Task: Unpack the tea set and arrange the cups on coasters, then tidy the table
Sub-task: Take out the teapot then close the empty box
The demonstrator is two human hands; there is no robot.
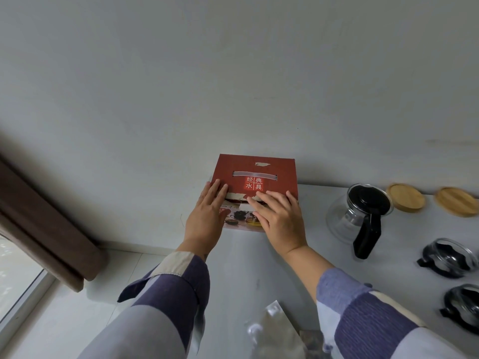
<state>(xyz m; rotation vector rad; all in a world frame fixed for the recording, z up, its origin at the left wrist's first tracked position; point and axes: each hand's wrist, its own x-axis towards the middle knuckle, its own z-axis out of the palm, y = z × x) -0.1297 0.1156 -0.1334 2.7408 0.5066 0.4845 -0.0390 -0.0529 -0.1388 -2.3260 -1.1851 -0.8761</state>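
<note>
A red cardboard tea-set box with a white strap handle stands closed against the wall at the table's far edge. My left hand lies flat on the box's left front corner, fingers straight. Beside it, my right hand presses on the front of the lid with spread fingers. To the right stands a glass teapot with a black lid and handle. Two round wooden coasters lie behind it. Near the right edge sit two glass cups with black handles.
The white table runs along a plain wall. Crumpled clear plastic wrapping lies at the near edge between my sleeves. A brown curtain and a window are at the left, past the table's end.
</note>
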